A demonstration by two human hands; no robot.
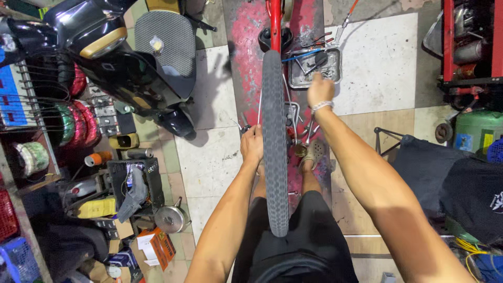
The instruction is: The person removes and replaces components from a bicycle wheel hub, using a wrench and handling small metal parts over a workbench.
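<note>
Head view, looking straight down: bicycle tyre standing on edge between the knees, long axis running directly away from the body toward the red bike frame. Left hand touching the tyre's left flank about halfway along, fingers curled shut around something small and dark at the rim line; too little showing to name it, though apparently a thin tool or axle end. Right hand further out and on the tyre's other side, apart from the rubber, hovering over the near edge of a shallow metal parts tray holding wrenches and a blue-handled tool. Fingers bent downward into the tray; closed on anything or not, cannot tell from this angle. Beaded bracelet at that wrist.

Right forearm stretched nearly straight, reaching forward and slightly outward; left forearm bent closer in, elbow beside the thigh. Tray lying beyond and to the right of the left hand's hold, nearer by far to the right hand. Sandalled foot just right of the tyre, below the outstretched wrist. Black scooter parked well off to the left.
</note>
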